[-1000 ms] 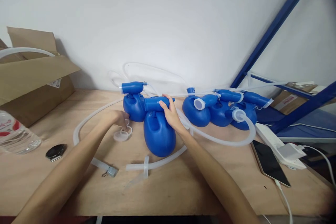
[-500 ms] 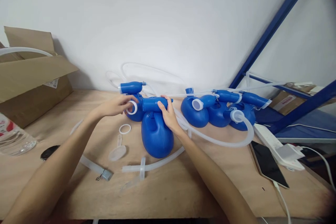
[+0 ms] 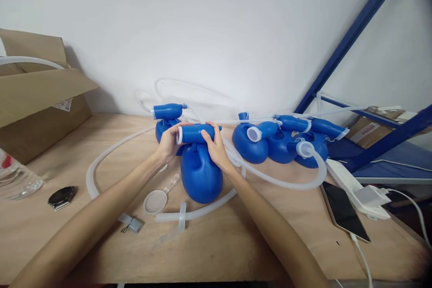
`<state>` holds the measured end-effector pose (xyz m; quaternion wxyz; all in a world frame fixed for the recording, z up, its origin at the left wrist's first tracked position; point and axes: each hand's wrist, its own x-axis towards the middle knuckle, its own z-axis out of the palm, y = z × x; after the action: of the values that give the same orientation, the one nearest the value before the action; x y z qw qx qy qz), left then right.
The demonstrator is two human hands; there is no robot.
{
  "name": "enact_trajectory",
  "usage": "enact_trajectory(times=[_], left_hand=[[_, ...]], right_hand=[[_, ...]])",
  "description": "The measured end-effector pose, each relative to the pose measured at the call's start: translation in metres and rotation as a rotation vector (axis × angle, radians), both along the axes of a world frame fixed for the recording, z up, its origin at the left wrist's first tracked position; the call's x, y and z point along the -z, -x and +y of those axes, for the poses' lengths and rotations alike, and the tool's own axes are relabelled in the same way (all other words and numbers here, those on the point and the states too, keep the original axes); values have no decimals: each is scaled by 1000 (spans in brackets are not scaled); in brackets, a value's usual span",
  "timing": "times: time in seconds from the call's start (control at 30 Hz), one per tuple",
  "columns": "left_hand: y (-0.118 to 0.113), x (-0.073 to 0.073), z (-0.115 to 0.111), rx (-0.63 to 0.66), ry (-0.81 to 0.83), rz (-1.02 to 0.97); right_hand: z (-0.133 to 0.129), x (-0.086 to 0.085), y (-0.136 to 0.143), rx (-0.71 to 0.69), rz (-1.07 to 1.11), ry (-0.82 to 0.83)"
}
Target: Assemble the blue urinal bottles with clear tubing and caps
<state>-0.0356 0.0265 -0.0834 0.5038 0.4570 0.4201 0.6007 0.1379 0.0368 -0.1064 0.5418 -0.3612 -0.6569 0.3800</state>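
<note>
A blue portable urinal [image 3: 201, 179] stands on the table, its tubular neck [image 3: 194, 134] lying sideways on top. My right hand [image 3: 216, 145] is closed round the right part of that neck, thumb in front. With its fingers, my left hand [image 3: 168, 144] presses a white ring [image 3: 180, 135] onto the neck's left end; some fingertips are hidden behind the neck. Below the left wrist lies a translucent round cap with a strap [image 3: 155, 201]. A second white ring [image 3: 164, 168] is mostly covered by the left hand. Another blue urinal [image 3: 168, 111] stands behind.
To the right are several blue urinals [image 3: 250, 146] with clear hoses [image 3: 283, 183]. A phone [image 3: 344, 211] and power strip [image 3: 357, 193] sit at the right edge. On the left are a cardboard box [image 3: 47, 126], a plastic bottle [image 3: 18, 177] and a watch [image 3: 62, 195].
My left hand has moved right, bringing the white ring against the neck's left end. The translucent cap has shifted and turned on the table. My right hand keeps its hold.
</note>
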Motion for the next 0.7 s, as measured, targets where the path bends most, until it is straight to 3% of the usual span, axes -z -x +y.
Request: enact_trajectory(times=[0.2,0.5,0.57,0.7], left_hand=[[-20,7,2,-64,-112,-78],[-9,14,9,-355,-261,68],[-10,13,5,-337,-335,99],[-11,14,6,-170,-352,39]], right_hand=[[1,1,0,15,12,-6],[-3,5,9,20,58,-5],[-4,5,11,5,82,10],[-4,3,10,6,123,40]])
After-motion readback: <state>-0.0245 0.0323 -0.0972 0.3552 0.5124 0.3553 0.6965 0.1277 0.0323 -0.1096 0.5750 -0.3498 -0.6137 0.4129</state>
